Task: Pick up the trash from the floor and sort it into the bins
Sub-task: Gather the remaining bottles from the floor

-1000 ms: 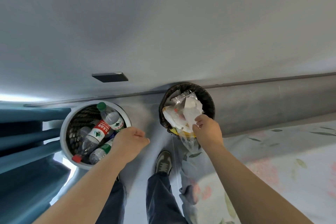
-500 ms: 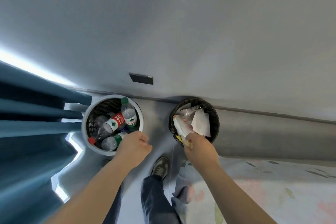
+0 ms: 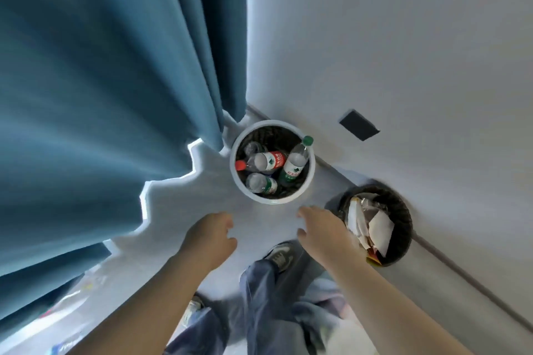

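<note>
A white bin [image 3: 308,181] stands against the wall and holds several plastic bottles [image 3: 294,166] with red and green caps. To its right a black bin [image 3: 402,210] holds white paper and wrappers [image 3: 377,226]. My left hand [image 3: 209,239] hovers below the white bin, fingers loosely curled, holding nothing. Between the two bins hangs my right hand [image 3: 324,232], just left of the black bin's rim, with fingers relaxed and nothing in them.
A blue curtain [image 3: 101,95] hangs at the left, close to the white bin. The grey wall [image 3: 403,37] carries a dark socket plate [image 3: 359,125]. My legs and a shoe [image 3: 278,256] are below the hands. Some litter [image 3: 63,347] lies on the floor at bottom left.
The view has swung left, bringing the curtain in. My right hand has drawn back out of the black bin, leaving the paper there. My left hand has moved off the white bin.
</note>
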The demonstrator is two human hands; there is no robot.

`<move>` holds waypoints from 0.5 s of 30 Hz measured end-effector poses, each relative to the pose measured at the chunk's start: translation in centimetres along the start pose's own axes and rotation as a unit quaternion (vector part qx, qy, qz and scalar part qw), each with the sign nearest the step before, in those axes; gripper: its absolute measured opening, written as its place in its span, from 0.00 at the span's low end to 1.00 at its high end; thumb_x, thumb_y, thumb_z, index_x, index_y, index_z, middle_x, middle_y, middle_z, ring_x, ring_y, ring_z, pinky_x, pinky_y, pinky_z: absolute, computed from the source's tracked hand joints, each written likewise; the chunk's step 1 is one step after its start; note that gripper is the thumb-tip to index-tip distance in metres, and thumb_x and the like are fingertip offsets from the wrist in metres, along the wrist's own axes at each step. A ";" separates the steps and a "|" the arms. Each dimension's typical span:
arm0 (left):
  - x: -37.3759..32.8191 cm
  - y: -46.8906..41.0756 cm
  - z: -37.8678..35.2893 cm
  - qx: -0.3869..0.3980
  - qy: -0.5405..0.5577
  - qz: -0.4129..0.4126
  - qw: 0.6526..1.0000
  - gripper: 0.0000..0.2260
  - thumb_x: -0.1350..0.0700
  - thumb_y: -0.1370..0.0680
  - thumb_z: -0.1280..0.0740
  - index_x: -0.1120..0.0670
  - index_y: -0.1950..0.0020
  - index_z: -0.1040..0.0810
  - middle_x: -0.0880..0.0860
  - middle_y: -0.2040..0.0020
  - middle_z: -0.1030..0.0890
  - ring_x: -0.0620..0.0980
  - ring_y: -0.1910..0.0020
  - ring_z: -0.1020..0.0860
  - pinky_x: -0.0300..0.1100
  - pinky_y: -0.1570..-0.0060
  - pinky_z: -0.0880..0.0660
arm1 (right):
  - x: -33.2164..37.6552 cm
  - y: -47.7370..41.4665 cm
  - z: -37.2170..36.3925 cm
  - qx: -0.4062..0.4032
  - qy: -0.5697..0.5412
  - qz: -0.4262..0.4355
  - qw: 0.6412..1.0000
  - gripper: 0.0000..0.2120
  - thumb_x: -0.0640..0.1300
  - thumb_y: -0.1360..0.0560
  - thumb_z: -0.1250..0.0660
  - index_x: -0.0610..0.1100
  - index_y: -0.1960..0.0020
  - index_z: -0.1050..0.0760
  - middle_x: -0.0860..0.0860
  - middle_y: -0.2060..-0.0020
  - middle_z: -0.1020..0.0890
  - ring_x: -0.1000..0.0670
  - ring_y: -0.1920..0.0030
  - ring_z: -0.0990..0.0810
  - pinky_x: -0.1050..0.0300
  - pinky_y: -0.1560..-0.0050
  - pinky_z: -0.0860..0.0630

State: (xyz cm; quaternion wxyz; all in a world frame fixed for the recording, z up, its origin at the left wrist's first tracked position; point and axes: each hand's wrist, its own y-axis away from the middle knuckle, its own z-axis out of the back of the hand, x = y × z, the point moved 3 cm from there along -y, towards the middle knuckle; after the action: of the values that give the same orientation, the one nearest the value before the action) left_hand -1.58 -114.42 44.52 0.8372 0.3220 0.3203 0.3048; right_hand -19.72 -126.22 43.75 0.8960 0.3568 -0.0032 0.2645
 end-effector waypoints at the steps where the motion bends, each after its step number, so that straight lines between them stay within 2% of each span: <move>1: 2.2 1.0 0.3 -0.013 0.019 0.015 1.000 0.16 0.54 0.25 0.33 0.54 0.38 0.25 0.52 0.40 0.23 0.52 0.42 0.24 0.39 0.45 0.28 | 2.0 -0.1 -0.5 0.003 0.019 0.015 1.000 0.12 0.44 0.23 0.38 0.45 0.40 0.28 0.49 0.44 0.22 0.47 0.45 0.22 0.50 0.46 0.23; 4: 9.3 4.5 0.6 -0.046 0.066 0.059 0.995 0.14 0.53 0.24 0.34 0.53 0.39 0.26 0.50 0.41 0.23 0.50 0.43 0.24 0.39 0.46 0.29 | 8.6 0.1 -2.5 0.022 0.067 0.075 0.995 0.12 0.44 0.24 0.37 0.45 0.41 0.28 0.49 0.45 0.21 0.47 0.46 0.22 0.51 0.46 0.23; 8: 17.9 9.7 -0.3 -0.077 0.130 0.132 0.980 0.13 0.53 0.24 0.34 0.52 0.40 0.26 0.49 0.41 0.22 0.48 0.44 0.23 0.36 0.47 0.30 | 17.6 1.1 -5.4 0.055 0.130 0.161 0.977 0.16 0.44 0.23 0.38 0.46 0.36 0.30 0.49 0.41 0.23 0.47 0.43 0.23 0.53 0.44 0.24; 12: 24.8 14.6 -2.1 -0.107 0.193 0.206 0.953 0.14 0.53 0.24 0.34 0.52 0.39 0.25 0.49 0.41 0.21 0.47 0.44 0.22 0.36 0.46 0.27 | 25.5 2.8 -8.4 0.074 0.192 0.239 0.949 0.17 0.44 0.23 0.40 0.47 0.34 0.30 0.49 0.40 0.23 0.47 0.41 0.24 0.56 0.45 0.27; 15: 29.2 17.7 -4.1 -0.128 0.244 0.251 0.928 0.14 0.54 0.25 0.35 0.52 0.39 0.25 0.49 0.42 0.20 0.48 0.44 0.22 0.36 0.49 0.28 | 30.9 4.4 -11.0 0.089 0.237 0.291 0.923 0.18 0.43 0.24 0.39 0.48 0.34 0.30 0.48 0.40 0.23 0.46 0.41 0.23 0.56 0.45 0.27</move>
State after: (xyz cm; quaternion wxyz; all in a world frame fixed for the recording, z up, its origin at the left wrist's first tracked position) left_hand 7.78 -81.33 45.18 0.6633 0.1976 0.3821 0.6123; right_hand 2.76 -101.91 44.32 0.7191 0.3451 0.1290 0.5892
